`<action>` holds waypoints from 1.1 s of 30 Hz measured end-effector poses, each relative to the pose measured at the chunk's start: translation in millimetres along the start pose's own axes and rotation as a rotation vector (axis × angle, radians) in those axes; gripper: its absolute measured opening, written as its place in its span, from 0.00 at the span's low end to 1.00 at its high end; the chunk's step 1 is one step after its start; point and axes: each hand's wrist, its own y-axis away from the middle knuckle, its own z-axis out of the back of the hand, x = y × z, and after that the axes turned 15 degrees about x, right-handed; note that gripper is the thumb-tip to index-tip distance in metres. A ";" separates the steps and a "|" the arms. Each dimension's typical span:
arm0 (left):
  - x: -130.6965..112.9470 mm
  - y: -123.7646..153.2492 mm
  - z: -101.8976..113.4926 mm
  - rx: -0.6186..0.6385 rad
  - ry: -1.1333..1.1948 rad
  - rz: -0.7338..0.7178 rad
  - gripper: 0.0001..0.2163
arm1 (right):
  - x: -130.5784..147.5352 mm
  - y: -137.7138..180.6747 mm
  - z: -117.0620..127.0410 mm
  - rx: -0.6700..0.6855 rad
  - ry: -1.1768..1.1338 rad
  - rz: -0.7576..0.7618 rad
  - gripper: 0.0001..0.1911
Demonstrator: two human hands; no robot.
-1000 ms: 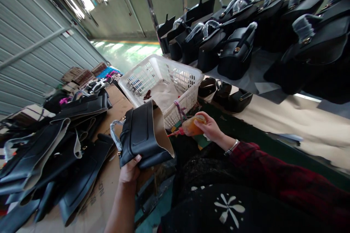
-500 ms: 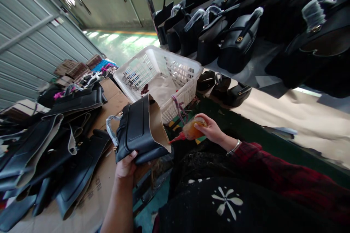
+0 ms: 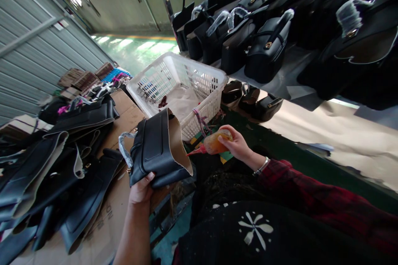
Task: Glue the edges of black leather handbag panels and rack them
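Observation:
My left hand (image 3: 142,187) is closed on the lower side of a black handbag body (image 3: 155,149), thumb on its outer face and the other fingers hidden beneath. The bag lies tilted, its raw beige-lined opening turned to the right. A plastic-wrapped handle (image 3: 124,149) hangs on its left side. In my right hand (image 3: 234,144) is a squeeze bottle (image 3: 216,141) of amber liquid with a red nozzle. The fingers wrap round the bottle, and the nozzle tip is at the edge of the bag's opening; whether it touches cannot be made out.
Behind the bag stands a white plastic basket (image 3: 214,76) with pale sheets inside. Unfinished black bag bodies (image 3: 83,203) are piled on cardboard (image 3: 124,107) at left. Several black handbags (image 3: 264,49) with wrapped handles line a shelf at right, with more bags (image 3: 267,105) below.
The nozzle tip has moved up and left along the edge of the bag's opening. The bag stays in my left hand; the whole view has shifted slightly.

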 end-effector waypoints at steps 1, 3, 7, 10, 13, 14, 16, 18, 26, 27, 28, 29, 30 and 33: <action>0.3 -0.1 0.0 -0.007 -0.005 -0.001 0.27 | -1.1 -0.9 -2.6 0.006 -0.010 -0.009 0.25; 0.5 0.4 -0.7 -0.020 -0.016 0.002 0.28 | -4.8 -0.4 -6.0 0.011 -0.024 -0.042 0.25; -0.4 2.2 -2.9 -0.021 -0.036 0.015 0.31 | -12.0 10.2 -4.0 0.014 -0.060 -0.130 0.26; -0.4 2.0 -3.1 -0.023 -0.021 0.036 0.31 | -14.1 23.2 -0.2 0.040 -0.129 -0.211 0.28; 0.6 1.0 -2.0 -0.027 -0.020 0.017 0.31 | -15.1 35.5 -0.1 0.049 -0.196 -0.280 0.29; 0.9 0.8 -1.6 -0.026 -0.024 0.005 0.31 | -15.6 38.8 -1.1 0.052 -0.218 -0.297 0.29; 1.1 0.9 -1.2 -0.017 -0.031 -0.003 0.30 | -16.7 43.5 -3.6 0.060 -0.266 -0.323 0.29; 0.6 1.5 -1.5 -0.012 -0.028 0.015 0.29 | -18.2 45.7 -5.9 0.075 -0.301 -0.347 0.29; -1.7 2.1 -6.0 -0.017 0.016 0.031 0.24 | -22.5 37.3 2.3 -0.029 -0.138 -0.242 0.28; -1.5 2.0 -6.0 -0.010 0.013 0.023 0.23 | -21.4 35.5 3.6 -0.056 -0.113 -0.212 0.28; -1.1 1.8 -5.9 -0.002 0.008 0.012 0.23 | -19.9 33.8 4.1 -0.079 -0.104 -0.186 0.27; -0.6 1.5 -5.5 0.004 0.004 -0.002 0.22 | -18.2 32.1 3.8 -0.089 -0.109 -0.168 0.27; -0.2 1.3 -4.9 0.009 0.001 -0.014 0.23 | -16.5 30.7 2.7 -0.085 -0.119 -0.159 0.27; 0.9 0.9 -2.9 0.019 0.001 -0.015 0.24 | -13.6 29.0 -2.8 -0.030 -0.138 -0.178 0.27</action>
